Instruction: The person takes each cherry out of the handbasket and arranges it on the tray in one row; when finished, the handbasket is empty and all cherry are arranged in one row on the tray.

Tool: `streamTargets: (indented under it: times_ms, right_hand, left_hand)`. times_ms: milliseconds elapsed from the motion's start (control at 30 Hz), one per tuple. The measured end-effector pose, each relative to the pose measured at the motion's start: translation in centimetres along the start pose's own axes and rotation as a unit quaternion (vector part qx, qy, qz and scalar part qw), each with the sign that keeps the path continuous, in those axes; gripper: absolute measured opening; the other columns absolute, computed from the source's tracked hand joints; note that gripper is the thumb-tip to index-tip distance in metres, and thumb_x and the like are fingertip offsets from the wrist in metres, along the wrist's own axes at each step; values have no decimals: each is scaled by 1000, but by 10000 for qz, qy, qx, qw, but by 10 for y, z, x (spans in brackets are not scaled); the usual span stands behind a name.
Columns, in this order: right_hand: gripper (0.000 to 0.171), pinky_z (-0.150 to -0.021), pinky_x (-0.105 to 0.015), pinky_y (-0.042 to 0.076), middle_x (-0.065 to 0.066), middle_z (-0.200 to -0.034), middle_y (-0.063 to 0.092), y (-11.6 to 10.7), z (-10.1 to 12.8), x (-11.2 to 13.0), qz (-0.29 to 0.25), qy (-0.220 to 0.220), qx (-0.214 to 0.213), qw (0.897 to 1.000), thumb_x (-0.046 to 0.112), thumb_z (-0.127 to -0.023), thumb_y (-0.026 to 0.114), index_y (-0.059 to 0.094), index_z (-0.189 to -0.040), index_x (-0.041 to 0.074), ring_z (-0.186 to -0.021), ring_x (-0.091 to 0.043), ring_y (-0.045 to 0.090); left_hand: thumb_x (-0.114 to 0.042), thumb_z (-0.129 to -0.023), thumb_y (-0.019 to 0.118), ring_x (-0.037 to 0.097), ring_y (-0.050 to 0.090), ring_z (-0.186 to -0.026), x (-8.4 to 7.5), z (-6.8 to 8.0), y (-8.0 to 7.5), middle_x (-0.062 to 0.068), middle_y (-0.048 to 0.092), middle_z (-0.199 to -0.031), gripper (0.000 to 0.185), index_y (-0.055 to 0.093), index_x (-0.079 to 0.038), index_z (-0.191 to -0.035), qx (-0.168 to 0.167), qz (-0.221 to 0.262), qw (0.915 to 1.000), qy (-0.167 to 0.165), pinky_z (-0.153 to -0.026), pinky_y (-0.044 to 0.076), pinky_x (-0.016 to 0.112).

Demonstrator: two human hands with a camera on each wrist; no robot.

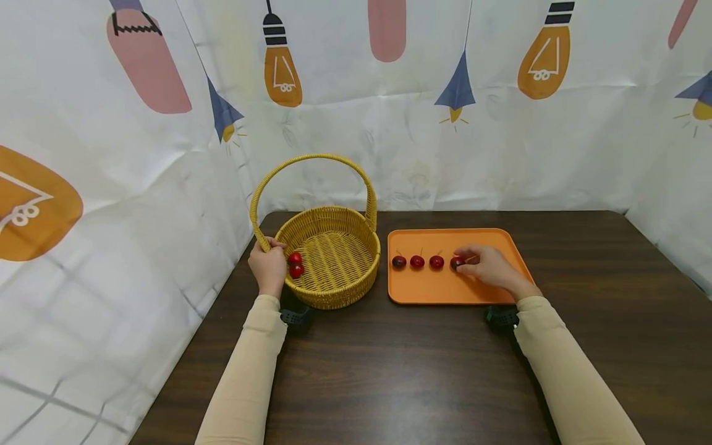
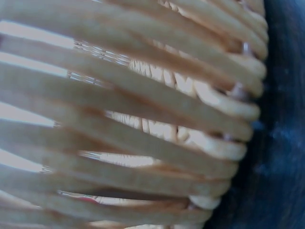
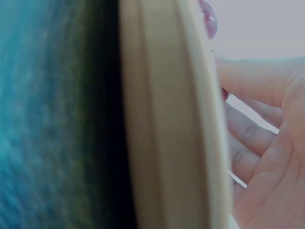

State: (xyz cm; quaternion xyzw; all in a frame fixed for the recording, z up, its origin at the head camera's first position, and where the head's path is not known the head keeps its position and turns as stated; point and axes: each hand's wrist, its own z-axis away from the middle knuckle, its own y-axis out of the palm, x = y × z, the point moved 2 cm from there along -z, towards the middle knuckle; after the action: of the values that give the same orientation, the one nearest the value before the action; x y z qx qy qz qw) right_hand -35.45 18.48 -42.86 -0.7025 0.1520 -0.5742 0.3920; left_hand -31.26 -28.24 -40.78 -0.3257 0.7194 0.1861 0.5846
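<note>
A dark wooden worktop (image 1: 423, 371) stands before a white curtain (image 1: 389, 142) printed with bulbs. Landmark: the orange tray (image 1: 445, 293), centre of the worktop. The right hand (image 1: 491, 267) rests on the tray, fingers (image 1: 466, 254) curled and pinching the rightmost cherry (image 1: 456, 262). Three more cherries (image 1: 417, 262) lie in a row on the tray, left of that hand. Just left of the tray sits a yellow wicker basket (image 1: 334, 296); the left hand (image 1: 268, 266) grips its rim at the handle base. Two red cherries (image 1: 295, 264) lie inside the basket, beside that hand.
</note>
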Motion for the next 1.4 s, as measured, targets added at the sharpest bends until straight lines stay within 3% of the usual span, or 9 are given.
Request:
streamTargets:
  times_ms: [267,500,767,1000,1133,1200,1300,1400]
  right_hand:
    - [40,-88,-49,49,-21,-123,60,4,-2,2,-35,83,-133,9999,18,-93,65,59,-130,5,-108,-37,60]
    - [41,-88,-49,50,-21,-124,60,6,-1,1,-42,119,-91,9999,19,-94,65,58,-131,4,-108,-38,60]
    - [43,-90,-51,49,-22,-127,58,-2,2,1,-161,7,-15,9999,21,-94,64,56,-133,3,-111,-39,59]
    - [44,-91,-54,47,-20,-132,56,-32,13,-3,-230,51,-660,9975,28,-98,58,55,-134,2,-113,-39,57]
    - [45,-86,-44,51,-17,-129,60,-37,15,-3,-293,115,-914,9953,36,-98,55,57,-131,5,-110,-35,57]
    - [44,-83,-37,53,-17,-126,62,-32,13,0,-598,-12,-1068,9925,36,-99,54,59,-128,4,-107,-32,59]
    - [39,-79,-27,54,-21,-121,63,-19,6,10,-1120,-381,-1270,9848,29,-100,53,60,-125,0,-100,-18,62]
    - [33,-81,-27,54,-23,-119,64,-4,-1,25,-1466,-711,-1217,9791,20,-101,51,60,-124,-2,-94,-5,62]
  left_hand:
    - [-4,-87,46,28,54,-81,1,-1,0,24,68,-96,12,57,-6,-84,-30,-44,10000,61,-76,37,33]
    - [-3,-86,47,26,46,-67,2,1,-1,21,68,-94,13,58,-8,-83,8,-43,10000,0,-64,31,34]
    - [-4,-87,47,27,49,-72,1,2,-2,22,67,-94,13,59,-6,-83,18,-3,10000,53,-68,34,34]
    - [-5,-87,47,30,54,-77,-1,3,-2,23,68,-94,12,57,-8,-83,28,-91,10000,18,-68,36,35]
    - [-5,-87,46,32,57,-82,1,4,-2,25,67,-93,11,55,-8,-82,40,-44,10000,-32,-74,39,35]
    - [-5,-87,46,33,57,-83,1,4,-1,26,67,-93,11,55,-8,-82,40,-23,10000,-23,-75,39,35]
    - [-5,-87,46,32,58,-82,0,4,-1,25,68,-92,10,54,-8,-81,33,-45,10000,16,-72,39,35]
    - [-5,-87,46,31,57,-81,-1,3,-1,26,67,-92,10,54,-9,-81,25,-60,10000,50,-71,38,35]
